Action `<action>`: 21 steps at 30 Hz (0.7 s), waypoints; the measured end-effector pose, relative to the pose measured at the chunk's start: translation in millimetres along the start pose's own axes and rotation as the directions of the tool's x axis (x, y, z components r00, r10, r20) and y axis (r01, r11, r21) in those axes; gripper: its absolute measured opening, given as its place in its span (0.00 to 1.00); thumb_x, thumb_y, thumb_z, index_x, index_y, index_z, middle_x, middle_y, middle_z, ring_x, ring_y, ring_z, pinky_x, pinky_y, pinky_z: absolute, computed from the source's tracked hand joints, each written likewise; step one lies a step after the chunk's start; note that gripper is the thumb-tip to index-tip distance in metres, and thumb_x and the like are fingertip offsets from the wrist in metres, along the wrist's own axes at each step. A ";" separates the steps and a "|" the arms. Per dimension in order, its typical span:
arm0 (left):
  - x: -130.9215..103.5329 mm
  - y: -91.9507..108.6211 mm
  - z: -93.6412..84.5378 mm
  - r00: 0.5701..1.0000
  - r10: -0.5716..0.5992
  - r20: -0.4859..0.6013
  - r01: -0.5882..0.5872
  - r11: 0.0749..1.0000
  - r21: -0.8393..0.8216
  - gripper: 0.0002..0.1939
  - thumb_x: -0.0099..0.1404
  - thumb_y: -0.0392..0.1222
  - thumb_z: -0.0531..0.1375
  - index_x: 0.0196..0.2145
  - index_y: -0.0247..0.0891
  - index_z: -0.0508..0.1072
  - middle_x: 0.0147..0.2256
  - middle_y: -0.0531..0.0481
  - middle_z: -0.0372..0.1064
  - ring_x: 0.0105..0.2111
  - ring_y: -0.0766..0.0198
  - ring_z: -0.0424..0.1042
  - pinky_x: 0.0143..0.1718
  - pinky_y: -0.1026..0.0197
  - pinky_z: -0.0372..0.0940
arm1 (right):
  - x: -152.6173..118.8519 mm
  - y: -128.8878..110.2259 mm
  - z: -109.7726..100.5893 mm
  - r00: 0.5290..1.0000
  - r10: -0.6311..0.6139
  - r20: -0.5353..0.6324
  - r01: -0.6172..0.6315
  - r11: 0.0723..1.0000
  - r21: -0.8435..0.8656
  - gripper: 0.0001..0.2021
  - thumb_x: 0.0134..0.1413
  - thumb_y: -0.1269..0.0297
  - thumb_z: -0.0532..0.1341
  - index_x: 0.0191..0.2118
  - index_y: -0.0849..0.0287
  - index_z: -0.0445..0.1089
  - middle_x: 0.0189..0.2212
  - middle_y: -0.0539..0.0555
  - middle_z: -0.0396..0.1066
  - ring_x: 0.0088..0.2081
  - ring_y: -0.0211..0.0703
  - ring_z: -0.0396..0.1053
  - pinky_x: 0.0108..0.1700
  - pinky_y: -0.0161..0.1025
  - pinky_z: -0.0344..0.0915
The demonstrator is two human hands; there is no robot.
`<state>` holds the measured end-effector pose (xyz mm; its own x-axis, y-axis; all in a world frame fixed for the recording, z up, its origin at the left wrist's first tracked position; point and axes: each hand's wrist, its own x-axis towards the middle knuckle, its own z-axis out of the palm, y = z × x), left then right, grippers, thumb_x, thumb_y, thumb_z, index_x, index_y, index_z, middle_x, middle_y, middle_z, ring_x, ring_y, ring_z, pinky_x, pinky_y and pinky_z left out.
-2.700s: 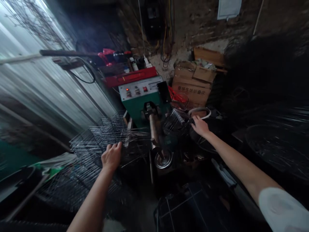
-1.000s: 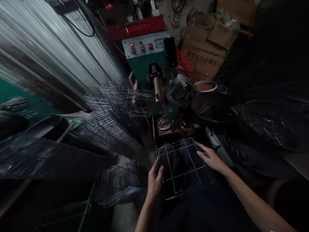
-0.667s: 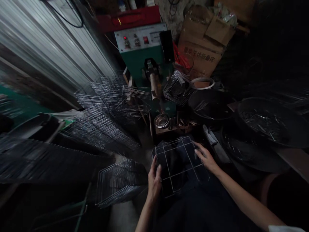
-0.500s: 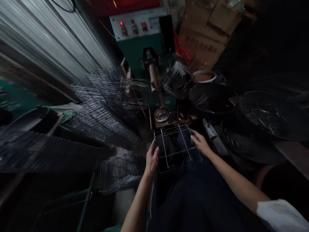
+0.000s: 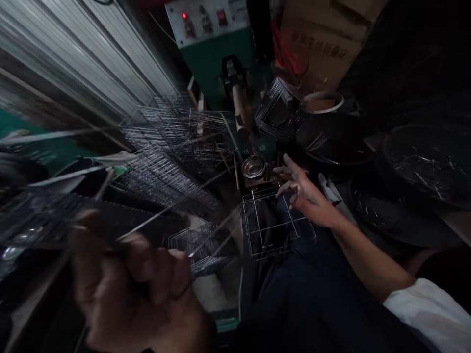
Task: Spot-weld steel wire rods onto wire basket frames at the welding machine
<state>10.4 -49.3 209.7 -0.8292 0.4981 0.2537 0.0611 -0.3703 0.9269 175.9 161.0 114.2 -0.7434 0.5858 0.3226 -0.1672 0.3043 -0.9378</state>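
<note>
My left hand (image 5: pixel 136 289) is raised large and blurred at the lower left, its fingers curled round thin metal wires that stretch across the view. The full shape of that wire piece is too blurred to tell. A rectangular wire frame (image 5: pixel 274 228) lies across my lap in dark trousers. Over its far right corner is my right hand (image 5: pixel 309 198), fingers spread and holding nothing. Just beyond the frame sits a small round metal dish (image 5: pixel 253 167), below the rod of a green machine (image 5: pixel 217 59).
Stacked wire racks (image 5: pixel 165 171) stand on the left beside a corrugated metal wall (image 5: pixel 81 54). Dark basins (image 5: pixel 427 162) with small wire pieces are on the right. A cardboard box (image 5: pixel 327 44) stands behind a white-rimmed container (image 5: pixel 324 102).
My left hand has left the wire frame and come up close to the camera with wires in it. My right hand has let go of the frame, its fingers now spread.
</note>
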 end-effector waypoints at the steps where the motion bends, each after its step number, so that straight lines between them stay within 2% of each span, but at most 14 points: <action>1: -1.6 -11.5 4.1 0.999 -0.029 -0.018 0.027 0.996 -0.083 0.16 0.63 0.47 0.64 0.49 0.56 0.74 0.21 0.60 0.56 0.11 0.76 0.36 0.05 0.70 0.41 | -2.4 -3.5 7.7 1.000 -0.004 0.009 0.004 0.998 0.058 0.44 0.59 0.36 0.58 0.73 0.42 0.37 0.62 0.59 0.61 0.40 0.44 0.72 0.28 0.37 0.72; 3: -2.9 -45.7 6.3 0.983 -0.184 0.008 0.181 0.962 -0.205 0.17 0.63 0.42 0.64 0.51 0.50 0.74 0.28 0.57 0.63 0.12 0.78 0.44 0.07 0.72 0.46 | -9.2 0.5 13.5 0.998 0.026 -0.062 -0.019 0.993 0.117 0.39 0.64 0.41 0.56 0.73 0.41 0.38 0.54 0.58 0.68 0.30 0.40 0.70 0.23 0.36 0.69; 4: -3.2 -64.4 5.0 0.956 -0.293 0.033 0.293 0.931 -0.219 0.18 0.64 0.41 0.63 0.52 0.48 0.74 0.31 0.55 0.65 0.13 0.79 0.48 0.08 0.74 0.48 | -12.5 7.3 11.8 0.990 0.057 -0.126 -0.046 0.994 0.095 0.35 0.66 0.44 0.55 0.73 0.42 0.42 0.49 0.56 0.71 0.26 0.37 0.68 0.21 0.35 0.67; 5: -3.7 -81.3 2.5 0.920 -0.388 0.054 0.389 0.892 -0.230 0.18 0.64 0.39 0.63 0.52 0.46 0.74 0.32 0.55 0.66 0.14 0.80 0.49 0.09 0.75 0.50 | -14.9 16.4 8.0 0.977 0.084 -0.194 -0.080 0.996 0.028 0.31 0.67 0.47 0.55 0.71 0.44 0.49 0.46 0.56 0.71 0.24 0.36 0.67 0.21 0.35 0.67; 7: -4.7 -103.6 -4.0 0.857 -0.508 0.089 0.510 0.811 -0.287 0.18 0.65 0.37 0.63 0.53 0.43 0.74 0.30 0.57 0.63 0.13 0.81 0.48 0.10 0.77 0.50 | -17.0 36.4 -2.5 0.953 0.096 -0.288 -0.157 0.968 -0.195 0.25 0.67 0.50 0.56 0.66 0.50 0.62 0.45 0.57 0.72 0.28 0.40 0.70 0.27 0.39 0.71; 9: -5.0 -107.3 -9.8 0.846 -0.517 0.128 0.524 0.764 -0.378 0.18 0.66 0.37 0.61 0.54 0.43 0.72 0.28 0.60 0.59 0.12 0.82 0.43 0.08 0.77 0.47 | -15.5 51.8 -10.1 0.953 0.077 -0.292 -0.186 0.910 -0.369 0.24 0.65 0.51 0.58 0.63 0.53 0.67 0.48 0.59 0.72 0.39 0.48 0.73 0.37 0.44 0.74; 11: -3.7 -98.5 -12.3 0.868 -0.468 0.167 0.487 0.737 -0.468 0.18 0.67 0.38 0.60 0.55 0.44 0.71 0.27 0.61 0.57 0.11 0.82 0.39 0.07 0.77 0.44 | -12.1 57.0 -10.4 0.971 0.085 -0.225 -0.169 0.907 -0.385 0.26 0.64 0.52 0.59 0.65 0.53 0.64 0.52 0.60 0.71 0.46 0.52 0.72 0.42 0.46 0.74; 12: -2.4 -93.3 -11.9 0.880 -0.440 0.180 0.468 0.730 -0.499 0.18 0.67 0.38 0.60 0.55 0.44 0.70 0.28 0.61 0.57 0.11 0.82 0.38 0.07 0.78 0.43 | -10.4 55.8 -7.9 0.976 0.098 -0.193 -0.160 0.928 -0.337 0.28 0.64 0.52 0.59 0.67 0.51 0.61 0.53 0.60 0.71 0.45 0.50 0.73 0.41 0.45 0.74; 14: 0.5 -88.8 -8.4 0.885 -0.425 0.192 0.460 0.725 -0.513 0.18 0.67 0.37 0.60 0.55 0.44 0.71 0.29 0.60 0.59 0.11 0.83 0.40 0.07 0.79 0.44 | -8.3 49.4 -0.9 0.974 0.122 -0.190 -0.157 0.971 -0.181 0.30 0.65 0.53 0.59 0.70 0.48 0.55 0.52 0.57 0.72 0.36 0.43 0.74 0.33 0.40 0.73; 16: 2.7 -96.5 -3.5 0.868 -0.465 0.171 0.487 0.733 -0.475 0.18 0.67 0.35 0.59 0.54 0.43 0.72 0.31 0.58 0.61 0.13 0.83 0.45 0.09 0.79 0.48 | -9.0 43.7 4.3 0.950 0.169 -0.264 -0.172 0.985 0.012 0.29 0.67 0.53 0.56 0.70 0.47 0.53 0.46 0.55 0.74 0.24 0.36 0.68 0.23 0.35 0.67; 18: 3.5 -113.3 0.0 0.839 -0.528 0.131 0.530 0.739 -0.417 0.18 0.66 0.34 0.60 0.53 0.41 0.73 0.32 0.56 0.64 0.15 0.82 0.50 0.11 0.79 0.52 | -12.5 43.5 3.9 0.917 0.240 -0.318 -0.200 0.968 0.152 0.27 0.68 0.52 0.54 0.69 0.49 0.56 0.42 0.54 0.74 0.20 0.33 0.64 0.17 0.32 0.61; 19: 3.4 -122.2 0.7 0.823 -0.557 0.116 0.554 0.737 -0.388 0.18 0.64 0.33 0.61 0.53 0.40 0.73 0.32 0.55 0.65 0.16 0.81 0.52 0.12 0.79 0.53 | -14.8 45.6 1.3 0.910 0.264 -0.320 -0.222 0.961 0.163 0.26 0.67 0.51 0.54 0.68 0.50 0.58 0.40 0.53 0.74 0.19 0.33 0.64 0.16 0.32 0.60; 21: 2.7 -134.7 -0.5 0.799 -0.590 0.117 0.591 0.732 -0.339 0.20 0.63 0.33 0.63 0.53 0.39 0.74 0.32 0.54 0.65 0.15 0.81 0.52 0.11 0.78 0.53 | -18.4 51.4 -8.0 0.918 0.257 -0.302 -0.261 0.965 0.027 0.26 0.65 0.50 0.58 0.64 0.53 0.64 0.38 0.53 0.74 0.23 0.36 0.67 0.20 0.34 0.65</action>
<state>-0.4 1.5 85.4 -0.6336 0.7080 -0.3119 -0.6331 -0.2427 0.7350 186.1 171.9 61.0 -0.5297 0.8430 0.0942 0.0147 0.1202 -0.9926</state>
